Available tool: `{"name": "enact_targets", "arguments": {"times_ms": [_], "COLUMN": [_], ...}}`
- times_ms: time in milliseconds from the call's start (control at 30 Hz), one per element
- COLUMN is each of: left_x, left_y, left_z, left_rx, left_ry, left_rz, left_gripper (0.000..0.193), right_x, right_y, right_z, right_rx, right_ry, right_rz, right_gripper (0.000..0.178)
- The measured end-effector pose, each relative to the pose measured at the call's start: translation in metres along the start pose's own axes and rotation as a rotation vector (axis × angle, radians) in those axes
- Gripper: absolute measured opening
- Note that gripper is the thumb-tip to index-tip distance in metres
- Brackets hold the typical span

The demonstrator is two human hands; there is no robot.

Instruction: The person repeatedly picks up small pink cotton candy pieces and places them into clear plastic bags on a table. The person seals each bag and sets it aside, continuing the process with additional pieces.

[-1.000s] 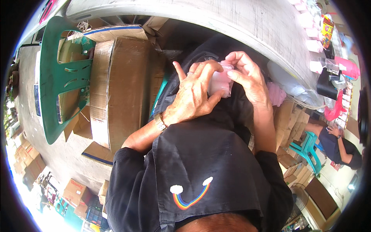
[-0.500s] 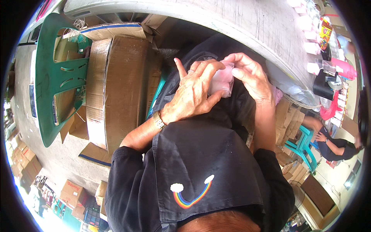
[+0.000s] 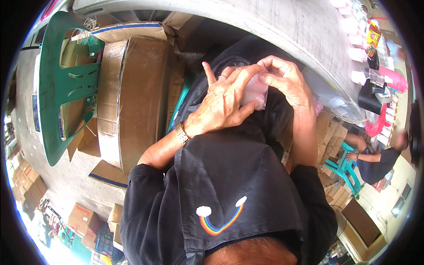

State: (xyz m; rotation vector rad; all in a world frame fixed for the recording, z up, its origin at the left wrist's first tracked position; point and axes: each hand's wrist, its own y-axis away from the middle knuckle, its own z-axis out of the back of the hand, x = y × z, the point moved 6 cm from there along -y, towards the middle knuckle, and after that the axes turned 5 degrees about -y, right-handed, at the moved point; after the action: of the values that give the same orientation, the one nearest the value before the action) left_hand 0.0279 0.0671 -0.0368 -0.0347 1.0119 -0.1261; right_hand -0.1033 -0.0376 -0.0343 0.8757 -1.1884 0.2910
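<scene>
Over my lap I hold a small pink-and-white bundle in clear plastic wrap (image 3: 255,92). My left hand (image 3: 223,95), with a watch at the wrist and a ring, is closed round its left side, thumb below and fingers over the top, little finger sticking out. At the upper right edge of the bundle, my right hand (image 3: 285,84) pinches the plastic between thumb and fingertips. What is inside the wrap is partly hidden by my fingers, so I cannot tell its kind.
A white-topped table (image 3: 265,22) runs along the far side, with a row of pink-and-white bundles (image 3: 355,39) and a tape roll (image 3: 383,95) at right. A large cardboard box (image 3: 141,101) and a green chair (image 3: 53,88) stand left. Another person (image 3: 375,163) sits at right.
My right fingers have come closer to my left ones over the top of the bundle. The seated person at right has straightened up and moved an arm.
</scene>
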Motion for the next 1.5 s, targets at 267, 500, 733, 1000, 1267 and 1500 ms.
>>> {"name": "enact_targets", "arguments": {"times_ms": [267, 500, 733, 1000, 1267, 1500], "left_x": [0.003, 0.012, 0.016, 0.019, 0.020, 0.019], "left_y": [0.003, 0.003, -0.005, -0.005, -0.004, -0.005], "left_z": [0.000, 0.004, 0.010, 0.013, 0.009, 0.016], "left_rx": [-0.098, -0.141, -0.134, -0.114, -0.136, -0.142], "left_ry": [-0.071, 0.073, 0.133, 0.182, 0.117, 0.115], "left_rz": [-0.054, -0.017, -0.046, -0.002, -0.061, -0.082], "left_gripper": [0.062, 0.055, 0.052, 0.051, 0.052, 0.057], "right_x": [0.007, -0.011, -0.012, 0.002, 0.005, 0.005], "right_y": [0.010, 0.008, 0.007, 0.025, 0.045, 0.053], "right_z": [-0.015, -0.026, -0.029, -0.036, -0.044, -0.050], "right_rx": [-0.381, -0.522, -0.666, -0.751, -0.682, -0.421], "right_ry": [0.151, -0.346, -0.238, 0.143, 0.535, 0.693], "right_rz": [0.410, 0.444, 0.596, 0.684, 0.836, 0.756], "right_gripper": [0.004, 0.000, 0.002, 0.006, 0.018, 0.065]}}
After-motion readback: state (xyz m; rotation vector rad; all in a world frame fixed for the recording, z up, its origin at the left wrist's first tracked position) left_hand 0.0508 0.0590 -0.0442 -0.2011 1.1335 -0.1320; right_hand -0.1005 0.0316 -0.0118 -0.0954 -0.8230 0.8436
